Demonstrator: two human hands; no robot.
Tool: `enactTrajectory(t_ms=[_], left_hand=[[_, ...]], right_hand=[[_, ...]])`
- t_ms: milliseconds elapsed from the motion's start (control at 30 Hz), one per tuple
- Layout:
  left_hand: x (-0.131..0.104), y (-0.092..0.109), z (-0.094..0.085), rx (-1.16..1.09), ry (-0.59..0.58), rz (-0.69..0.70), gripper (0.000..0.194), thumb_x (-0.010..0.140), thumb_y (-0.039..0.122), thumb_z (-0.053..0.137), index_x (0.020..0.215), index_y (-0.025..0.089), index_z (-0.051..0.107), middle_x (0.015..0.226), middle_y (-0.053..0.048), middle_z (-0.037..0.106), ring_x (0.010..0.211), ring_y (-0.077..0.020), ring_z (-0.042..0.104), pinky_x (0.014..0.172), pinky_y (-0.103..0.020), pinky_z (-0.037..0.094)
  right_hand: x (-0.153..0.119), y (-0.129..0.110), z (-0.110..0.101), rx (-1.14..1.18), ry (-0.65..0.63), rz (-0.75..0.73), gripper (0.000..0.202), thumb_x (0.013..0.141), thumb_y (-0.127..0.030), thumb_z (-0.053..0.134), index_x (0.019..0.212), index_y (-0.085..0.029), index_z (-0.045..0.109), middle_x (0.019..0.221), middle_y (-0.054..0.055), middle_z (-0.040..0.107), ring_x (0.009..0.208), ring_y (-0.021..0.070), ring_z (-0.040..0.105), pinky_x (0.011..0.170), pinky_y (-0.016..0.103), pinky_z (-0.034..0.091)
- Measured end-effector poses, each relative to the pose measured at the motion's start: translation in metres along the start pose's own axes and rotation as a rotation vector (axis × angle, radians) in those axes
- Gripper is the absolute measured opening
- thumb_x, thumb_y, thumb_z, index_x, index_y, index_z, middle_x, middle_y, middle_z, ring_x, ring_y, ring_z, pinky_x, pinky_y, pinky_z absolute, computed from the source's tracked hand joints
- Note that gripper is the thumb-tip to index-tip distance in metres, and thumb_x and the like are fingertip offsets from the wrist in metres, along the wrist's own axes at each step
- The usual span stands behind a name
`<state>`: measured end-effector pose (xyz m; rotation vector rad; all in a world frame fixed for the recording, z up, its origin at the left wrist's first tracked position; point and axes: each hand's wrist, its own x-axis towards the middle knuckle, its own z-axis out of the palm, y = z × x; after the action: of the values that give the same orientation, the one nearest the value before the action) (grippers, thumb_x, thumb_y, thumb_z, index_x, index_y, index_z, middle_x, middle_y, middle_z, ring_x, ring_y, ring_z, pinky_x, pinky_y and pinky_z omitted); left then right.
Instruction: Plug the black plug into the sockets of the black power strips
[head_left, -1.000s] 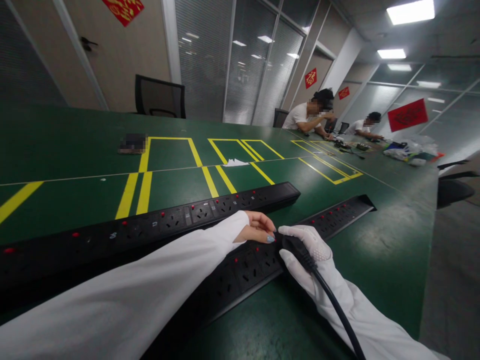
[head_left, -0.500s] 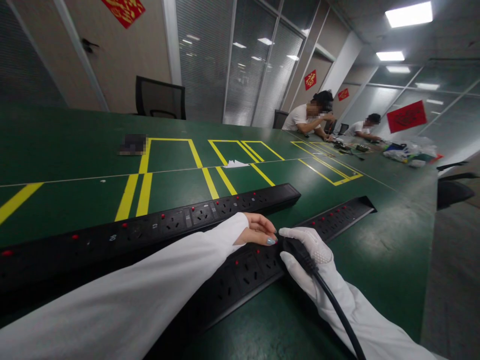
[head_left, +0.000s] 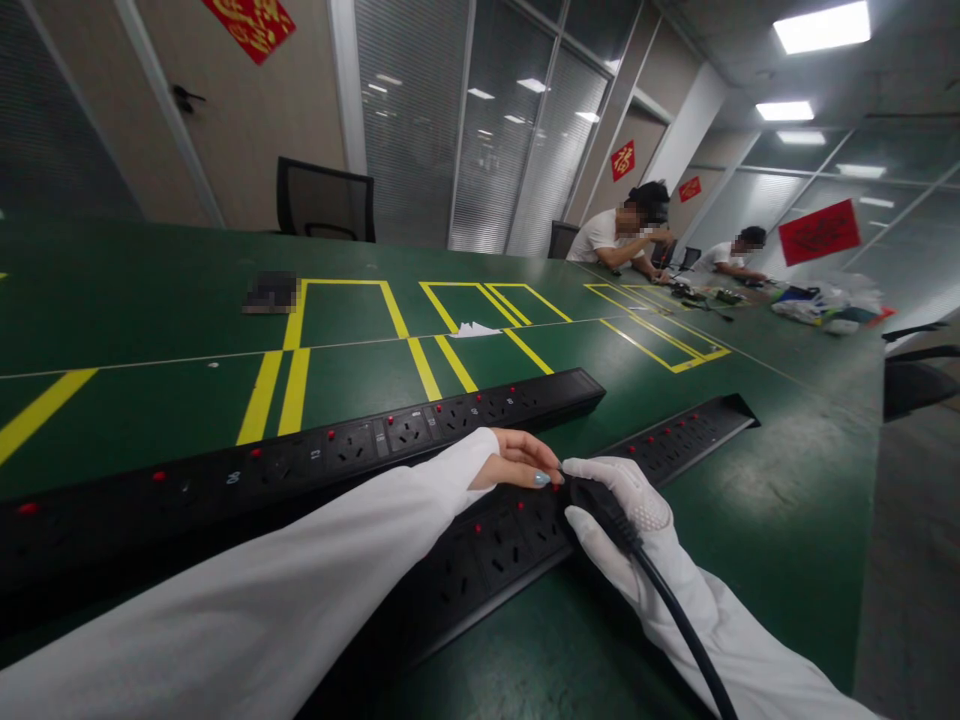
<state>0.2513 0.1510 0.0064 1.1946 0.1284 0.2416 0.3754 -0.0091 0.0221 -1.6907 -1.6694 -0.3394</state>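
Note:
My right hand [head_left: 626, 515], in a white glove with a dotted grip, is closed around a black power plug [head_left: 596, 500]. Its thick black cord [head_left: 686, 635] trails down to the bottom edge. The plug sits over the nearer black power strip [head_left: 504, 548], which has several sockets and red lights; its prongs are hidden, so I cannot tell whether they are in a socket. Bare-fingered and white-sleeved, my left hand [head_left: 517, 460] reaches across this strip with fingers stretched out, their tips beside the plug and my right fingertips. I see nothing held in it.
A second black power strip [head_left: 450, 415] lies behind, partly under my left sleeve. Yellow tape [head_left: 345, 283] marks the green table [head_left: 795, 480]. White paper scraps [head_left: 474, 329] lie mid-table. Two people [head_left: 600, 238] sit at the far end near plastic bags [head_left: 832, 300].
The view has shifted slightly, moving everything a little right and down in the picture. Both hands keep almost the same pose at the plug.

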Motion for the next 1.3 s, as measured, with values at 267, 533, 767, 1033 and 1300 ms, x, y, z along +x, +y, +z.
enactTrajectory(t_ms=[267,533,767,1033,1300], left_hand=[[0.0019,-0.0022,-0.0014,-0.041,-0.028,0.017,0.03,0.055,0.021,0.079,0.081,0.013,0.067,0.078,-0.005,0.071,0.081,-0.0156,0.064,0.083,-0.03,0.045],[0.0014,-0.0003,0.0009,-0.06,-0.016,-0.01,0.031,0.052,0.015,0.078,0.081,0.014,0.067,0.075,-0.003,0.07,0.077,-0.0143,0.063,0.079,-0.028,0.046],[0.0012,-0.0002,0.002,-0.02,0.025,0.013,0.036,0.051,0.014,0.078,0.085,0.014,0.066,0.073,-0.003,0.067,0.072,-0.0123,0.061,0.074,-0.026,0.047],[0.0015,-0.0046,0.0038,0.027,0.045,0.025,0.044,0.052,0.016,0.079,0.093,0.014,0.065,0.074,-0.001,0.065,0.065,-0.0082,0.057,0.069,-0.023,0.046],[-0.0008,0.0005,0.0077,0.117,0.04,0.003,0.039,0.057,0.024,0.077,0.093,0.013,0.065,0.079,-0.006,0.07,0.072,-0.0143,0.064,0.067,-0.025,0.046]], right_hand=[[-0.0016,0.0014,0.0001,0.001,-0.009,0.019,0.031,0.076,-0.031,0.054,0.106,-0.024,0.057,0.096,0.004,0.06,0.089,0.0176,0.057,0.077,0.034,0.048],[-0.0004,-0.0009,-0.0007,-0.001,-0.011,0.013,0.03,0.076,-0.031,0.053,0.105,-0.024,0.057,0.096,0.005,0.061,0.089,0.0189,0.057,0.077,0.035,0.048],[0.0002,-0.0007,-0.0018,-0.008,-0.02,0.002,0.03,0.076,-0.027,0.054,0.107,-0.025,0.056,0.098,0.006,0.061,0.09,0.0202,0.058,0.078,0.036,0.048],[-0.0009,-0.0009,-0.0004,-0.033,-0.012,0.019,0.03,0.076,-0.028,0.053,0.105,-0.024,0.057,0.095,0.005,0.06,0.089,0.0198,0.057,0.078,0.037,0.048],[0.0002,-0.0023,-0.0002,-0.017,0.008,0.015,0.028,0.076,-0.03,0.053,0.104,-0.023,0.057,0.095,0.006,0.06,0.088,0.02,0.058,0.077,0.036,0.048]])
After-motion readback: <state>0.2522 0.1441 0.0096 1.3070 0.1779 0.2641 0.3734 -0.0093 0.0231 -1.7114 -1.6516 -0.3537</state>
